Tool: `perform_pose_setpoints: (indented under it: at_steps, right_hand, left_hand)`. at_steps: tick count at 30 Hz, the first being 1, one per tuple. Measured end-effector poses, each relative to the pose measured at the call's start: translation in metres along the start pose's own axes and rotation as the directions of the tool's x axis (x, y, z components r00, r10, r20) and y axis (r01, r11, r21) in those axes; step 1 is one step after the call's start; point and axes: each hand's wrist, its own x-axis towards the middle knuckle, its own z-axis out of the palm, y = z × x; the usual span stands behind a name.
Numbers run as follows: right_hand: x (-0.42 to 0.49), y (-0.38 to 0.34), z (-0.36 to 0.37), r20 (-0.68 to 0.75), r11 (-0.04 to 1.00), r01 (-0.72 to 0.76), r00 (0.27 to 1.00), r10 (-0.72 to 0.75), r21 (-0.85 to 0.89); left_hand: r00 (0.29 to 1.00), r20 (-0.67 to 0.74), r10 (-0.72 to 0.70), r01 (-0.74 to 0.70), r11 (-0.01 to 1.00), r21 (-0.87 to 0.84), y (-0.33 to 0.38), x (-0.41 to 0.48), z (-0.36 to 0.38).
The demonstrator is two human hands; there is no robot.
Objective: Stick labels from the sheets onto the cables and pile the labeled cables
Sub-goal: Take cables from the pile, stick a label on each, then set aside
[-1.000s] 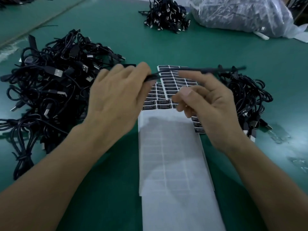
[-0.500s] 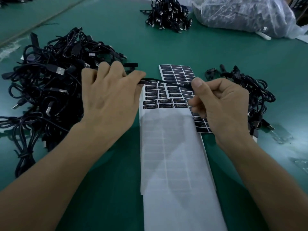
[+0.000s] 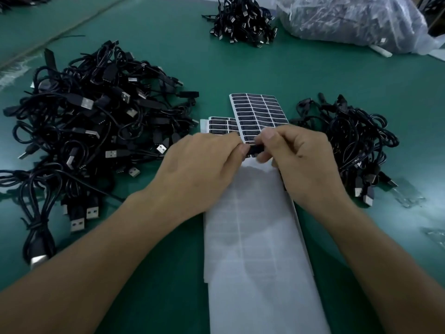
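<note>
Cable [image 3: 255, 149]: thin black cord over glossy label sheets [image 3: 258, 112] | we pinched it between left hand [image 3: 199, 169] and right hand [image 3: 307, 160] | tangled pile [image 3: 84, 121] lay left on matte green worktop [image 3: 240, 68].

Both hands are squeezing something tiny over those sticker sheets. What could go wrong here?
The left hand and right hand hide most of the black piece they pinch, so a label could go on crooked.
They work right above the label sheet; a sticky edge might catch it.
The left pile and right pile look alike; a cable could land in the wrong one.
</note>
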Motion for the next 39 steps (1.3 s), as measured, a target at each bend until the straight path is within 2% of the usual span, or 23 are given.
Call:
perform_pose_setpoints:
  at_steps: [3,5,7,9,15,19,21,26,29,31,33,35,39]
  right_hand:
    - [-0.001,0.002,-0.004,-0.08,0.96,-0.086,0.995,0.067,-0.268]
    - [-0.002,0.003,-0.006,0.001,0.892,-0.131,0.989,0.145,-0.433]
    - [-0.003,-0.001,-0.005,0.086,0.851,-0.113,0.979,0.182,-0.513]
    - [-0.004,-0.003,-0.006,0.125,0.87,-0.09,0.977,0.171,-0.485]
    - [-0.005,-0.004,-0.006,0.107,0.949,-0.08,0.987,0.118,-0.304]
    - [-0.004,-0.002,-0.01,0.027,0.909,-0.102,0.992,0.123,-0.405]
    - [-0.005,-0.001,-0.012,0.038,0.906,-0.121,0.988,0.149,-0.404]
    - [-0.004,-0.003,-0.011,0.091,0.967,-0.087,0.99,0.112,-0.238]
    - [-0.001,-0.004,-0.012,0.065,0.987,-0.152,0.987,0.149,0.047]
    - [0.002,-0.003,-0.014,0.016,0.94,-0.211,0.977,0.215,0.268]
    - [0.004,-0.003,-0.017,0.001,0.873,-0.266,0.957,0.291,0.409]
    - [0.004,-0.002,-0.017,0.034,0.845,-0.312,0.943,0.331,0.435]
    - [0.0,-0.006,-0.01,0.106,0.869,-0.342,0.939,0.326,0.358]
  left_hand:
    - [0.998,-0.022,-0.051,0.049,0.996,-0.076,0.0,-0.002,0.004]
    - [0.995,-0.048,-0.093,0.086,0.988,-0.128,0.0,-0.002,0.006]
    - [0.991,-0.046,-0.126,0.119,0.984,-0.136,0.0,-0.002,0.007]
    - [0.989,-0.041,-0.14,0.134,0.984,-0.119,0.001,-0.002,0.009]
    - [0.985,-0.073,-0.156,0.146,0.981,-0.13,-0.001,-0.002,0.012]
    - [0.98,-0.071,-0.183,0.174,0.977,-0.121,-0.001,-0.001,0.013]
    - [0.979,-0.07,-0.193,0.185,0.977,-0.108,-0.001,-0.001,0.013]
    - [0.981,-0.064,-0.181,0.176,0.981,-0.079,-0.001,-0.001,0.012]
    - [0.979,-0.099,-0.178,0.166,0.98,-0.112,-0.001,-0.002,0.012]
    - [0.976,-0.123,-0.18,0.163,0.976,-0.142,-0.001,-0.003,0.013]
    - [0.973,-0.143,-0.184,0.16,0.973,-0.166,-0.002,-0.002,0.014]
    - [0.968,-0.185,-0.169,0.135,0.973,-0.185,-0.003,-0.003,0.015]
    - [0.96,-0.271,-0.076,0.007,0.968,-0.249,-0.002,-0.002,0.014]
